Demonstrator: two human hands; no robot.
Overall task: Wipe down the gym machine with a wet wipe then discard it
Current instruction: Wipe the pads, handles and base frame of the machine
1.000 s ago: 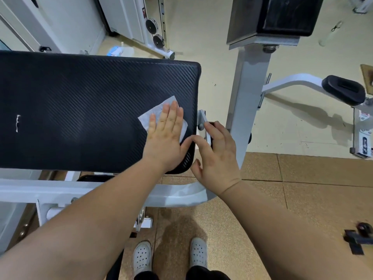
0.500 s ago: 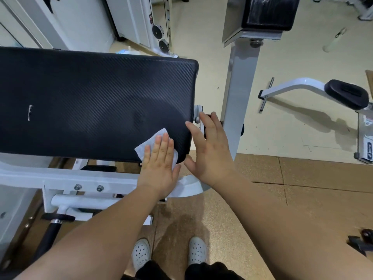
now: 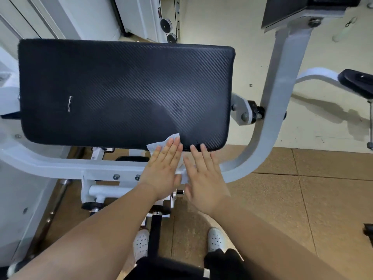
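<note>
A wide black padded cushion [image 3: 125, 91] sits on the machine's white steel frame [image 3: 268, 118]. Damp streaks show across its middle. A white wet wipe [image 3: 159, 144] lies over the pad's near edge, hanging down past it. My left hand [image 3: 163, 170] presses flat on the wipe with straight fingers at that edge. Just to its right, my right hand [image 3: 203, 176] is flat too, with its fingertips at the pad's near edge and its thumb side touching the wipe's lower part.
A second black pad [image 3: 357, 81] on a white arm stands at the right. Another black pad on a plate [image 3: 302, 9] is at the top right. White machines [image 3: 141, 17] stand behind. My feet in white shoes [image 3: 216, 239] are on brown floor tiles.
My left hand has dragged the wipe down from the pad's right part to its near edge. My right hand left the frame bracket and came down beside the left hand.
</note>
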